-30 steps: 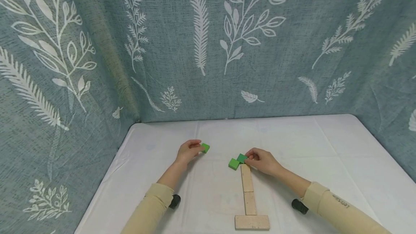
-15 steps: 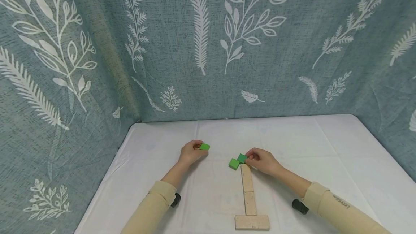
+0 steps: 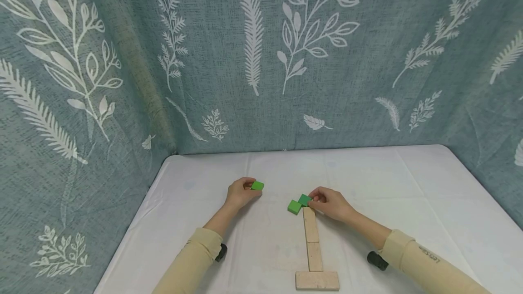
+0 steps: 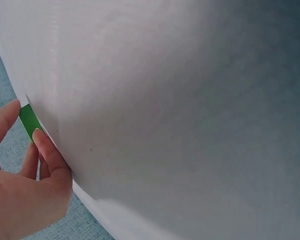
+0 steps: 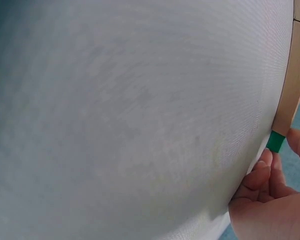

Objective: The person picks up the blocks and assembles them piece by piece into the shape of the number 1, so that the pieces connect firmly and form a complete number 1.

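My left hand (image 3: pixel 240 193) pinches a light green block (image 3: pixel 257 186) between thumb and fingers, left of the other blocks; the left wrist view shows the green block (image 4: pixel 30 121) between the fingertips, close to the tabletop. My right hand (image 3: pixel 333 203) pinches a darker green block (image 3: pixel 304 200) at the far end of a row of wooden blocks. In the right wrist view that dark green block (image 5: pixel 275 141) meets the end of a wooden block (image 5: pixel 293 75). A second light green block (image 3: pixel 294 207) lies corner to corner with the dark one, touched by neither hand.
Two long wooden blocks (image 3: pixel 310 224) run end to end toward me, meeting a crosswise wooden block (image 3: pixel 317 280) at the near end. A white cloth (image 3: pixel 376 171) covers the table. Black devices (image 3: pixel 377 260) sit under both forearms. A patterned blue-green curtain (image 3: pixel 269 117) hangs behind.
My left hand has shifted slightly right, and the light green block in its fingers has turned. The right hand and the dark green block have stayed in place.
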Tool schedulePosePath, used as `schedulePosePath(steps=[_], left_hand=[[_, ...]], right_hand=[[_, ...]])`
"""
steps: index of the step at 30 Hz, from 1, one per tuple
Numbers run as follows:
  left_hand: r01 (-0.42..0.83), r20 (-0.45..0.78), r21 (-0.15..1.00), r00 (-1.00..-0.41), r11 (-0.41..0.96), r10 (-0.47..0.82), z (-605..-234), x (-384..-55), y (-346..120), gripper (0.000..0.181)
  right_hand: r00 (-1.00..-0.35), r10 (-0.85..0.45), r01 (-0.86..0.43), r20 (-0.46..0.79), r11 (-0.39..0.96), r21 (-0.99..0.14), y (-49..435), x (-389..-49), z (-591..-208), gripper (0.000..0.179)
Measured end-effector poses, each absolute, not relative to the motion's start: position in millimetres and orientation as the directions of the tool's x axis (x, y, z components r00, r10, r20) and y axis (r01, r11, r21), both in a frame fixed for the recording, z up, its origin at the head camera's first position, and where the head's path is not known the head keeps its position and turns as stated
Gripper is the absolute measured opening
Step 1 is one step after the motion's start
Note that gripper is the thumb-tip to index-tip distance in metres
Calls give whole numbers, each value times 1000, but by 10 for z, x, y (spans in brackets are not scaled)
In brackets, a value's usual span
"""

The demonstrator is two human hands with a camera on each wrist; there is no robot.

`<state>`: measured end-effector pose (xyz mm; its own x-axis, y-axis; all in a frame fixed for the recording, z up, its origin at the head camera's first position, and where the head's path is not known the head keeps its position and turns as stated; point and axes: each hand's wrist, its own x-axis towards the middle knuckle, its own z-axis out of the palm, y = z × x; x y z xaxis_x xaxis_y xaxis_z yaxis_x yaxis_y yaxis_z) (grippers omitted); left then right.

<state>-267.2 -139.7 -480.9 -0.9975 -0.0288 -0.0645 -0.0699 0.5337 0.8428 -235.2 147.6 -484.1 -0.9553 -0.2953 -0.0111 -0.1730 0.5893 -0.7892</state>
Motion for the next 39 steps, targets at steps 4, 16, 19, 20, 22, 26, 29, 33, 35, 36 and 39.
schedulePosePath(steps=[4,16,19,20,22,26,29,33,35,36,39], left_hand=[[-68,-61,838,-998,541,-30,-4804,-2674,-1397,45],[-114,-88,850,-993,515,-75,-4779,-2650,-1364,45],[-129,-98,859,-991,496,-88,-4775,-2648,-1351,45],[-130,-99,861,-991,491,-89,-4774,-2647,-1348,45],[-139,-106,871,-990,471,-95,-4766,-2642,-1338,45],[-151,-117,883,-988,444,-103,-4745,-2624,-1315,45],[-174,-137,894,-984,413,-117,-4727,-2602,-1301,45],[-207,-173,916,-977,343,-128,-4716,-2577,-1299,46],[-216,-186,927,-975,307,-125,-4723,-2570,-1305,47],[-220,-192,931,-974,290,-123,-4728,-2568,-1309,48],[-225,-202,941,-972,252,-117,-4743,-2564,-1317,48]], right_hand=[[-956,-295,-173,-10,588,-791,1474,-2356,-4839,20],[-954,-299,-180,-3,582,-793,1475,-2349,-4837,20],[-954,-299,-182,-1,582,-792,1477,-2351,-4836,20],[-954,-299,-181,-1,583,-792,1477,-2355,-4837,20],[-954,-299,-182,-1,583,-792,1479,-2359,-4840,20],[-954,-299,-181,-1,581,-793,1483,-2364,-4850,20],[-954,-299,-181,-1,581,-793,1484,-2365,-4859,21],[-955,-298,-180,-3,583,-793,1484,-2368,-4866,21],[-954,-300,-180,-4,583,-793,1483,-2367,-4864,21],[-954,-300,-180,-3,583,-792,1482,-2366,-4862,21],[-952,-306,-184,-2,580,-794,1481,-2361,-4852,21]])
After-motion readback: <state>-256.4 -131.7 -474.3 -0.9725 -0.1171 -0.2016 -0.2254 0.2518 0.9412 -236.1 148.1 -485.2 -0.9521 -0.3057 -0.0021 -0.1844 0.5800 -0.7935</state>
